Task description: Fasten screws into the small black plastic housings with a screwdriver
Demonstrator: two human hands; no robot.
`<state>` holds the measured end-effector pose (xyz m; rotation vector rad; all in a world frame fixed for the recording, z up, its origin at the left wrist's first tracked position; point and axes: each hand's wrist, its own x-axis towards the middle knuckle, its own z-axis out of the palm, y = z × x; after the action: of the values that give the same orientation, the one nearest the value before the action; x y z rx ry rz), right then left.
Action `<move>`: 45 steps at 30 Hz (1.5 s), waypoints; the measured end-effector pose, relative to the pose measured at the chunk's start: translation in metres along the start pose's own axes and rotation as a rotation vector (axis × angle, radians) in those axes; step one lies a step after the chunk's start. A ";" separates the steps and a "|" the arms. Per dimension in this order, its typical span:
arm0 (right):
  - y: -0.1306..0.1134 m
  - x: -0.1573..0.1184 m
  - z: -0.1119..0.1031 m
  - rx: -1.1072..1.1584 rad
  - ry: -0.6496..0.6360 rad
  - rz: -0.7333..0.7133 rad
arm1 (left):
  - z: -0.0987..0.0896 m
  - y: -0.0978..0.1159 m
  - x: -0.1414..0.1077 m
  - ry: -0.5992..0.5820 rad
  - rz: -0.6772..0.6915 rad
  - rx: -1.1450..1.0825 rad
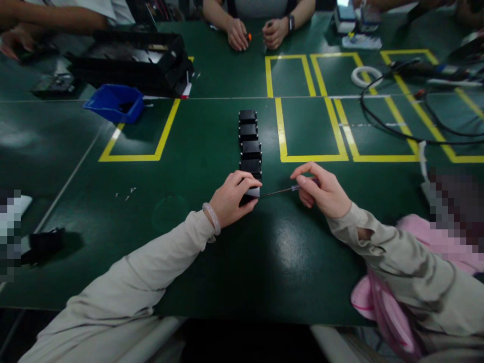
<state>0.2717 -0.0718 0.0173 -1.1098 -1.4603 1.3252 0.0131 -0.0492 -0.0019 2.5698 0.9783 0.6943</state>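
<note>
My left hand (235, 197) is closed round a small black block (252, 192), the nearest in a column of similar pieces. Beyond it, several black blocks (250, 149) stand in a line running away from me, with small shiny bits along their sides. In my right hand (321, 189) is a screwdriver (295, 188), gripped by its handle between thumb and fingers. Its thin shaft points left, and the tip meets the right side of the held block; the exact contact is too small to make out.
Loose screws (130, 191) lie on the green table (212, 282) at left. A blue bin (115, 103) stands by black trays (132, 60). Cables (397, 133) and a tape roll (366, 76) are at right. Across the table, a person's hands (274, 34) hold an orange-ended tool.
</note>
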 end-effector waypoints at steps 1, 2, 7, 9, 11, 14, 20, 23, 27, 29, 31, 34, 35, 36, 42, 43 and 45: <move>0.000 0.000 0.000 -0.006 0.000 0.006 | 0.000 0.000 0.000 0.000 0.000 -0.001; 0.000 0.000 0.000 -0.016 0.001 0.007 | 0.000 0.000 0.000 -0.001 -0.001 -0.001; 0.000 0.001 0.000 -0.007 -0.010 -0.022 | -0.001 0.001 0.001 0.002 -0.005 -0.002; 0.000 0.001 0.000 -0.001 -0.009 -0.013 | -0.002 0.001 0.001 -0.002 -0.009 -0.004; 0.000 0.001 0.000 -0.007 -0.005 0.003 | -0.002 0.001 0.001 -0.001 -0.014 -0.005; 0.000 0.001 0.000 -0.032 -0.009 -0.002 | -0.001 0.001 0.000 0.005 -0.010 -0.004; 0.000 0.001 -0.001 -0.028 -0.009 -0.015 | -0.001 0.000 0.000 0.005 0.003 -0.005; 0.001 0.001 -0.001 -0.035 0.001 0.014 | -0.001 0.000 0.000 0.001 -0.011 -0.006; -0.001 0.000 0.000 -0.067 -0.006 -0.030 | -0.001 0.000 0.000 -0.002 -0.013 -0.005; -0.002 0.000 0.000 -0.082 -0.010 -0.063 | -0.001 0.000 0.000 0.001 -0.008 -0.006; -0.003 -0.001 0.000 -0.092 -0.014 -0.067 | -0.001 0.000 0.000 0.004 -0.004 -0.008; -0.003 -0.002 0.000 -0.088 -0.017 -0.037 | 0.000 0.000 0.000 0.006 -0.001 -0.006; -0.003 -0.002 0.000 -0.092 -0.015 -0.032 | 0.000 0.000 0.000 0.007 0.000 -0.005; -0.003 -0.002 0.000 -0.098 -0.014 -0.033 | 0.000 0.000 0.000 0.007 0.001 -0.003; -0.005 -0.003 0.000 -0.128 -0.027 -0.097 | -0.001 0.000 0.000 -0.002 -0.005 -0.003; -0.006 -0.003 0.000 -0.124 -0.028 -0.090 | -0.001 0.001 0.001 -0.001 -0.005 -0.003; -0.006 -0.003 0.001 -0.118 -0.027 -0.060 | -0.001 0.000 0.000 0.001 -0.002 0.002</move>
<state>0.2714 -0.0754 0.0235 -1.1185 -1.5968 1.2297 0.0130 -0.0491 -0.0005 2.5701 0.9816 0.6945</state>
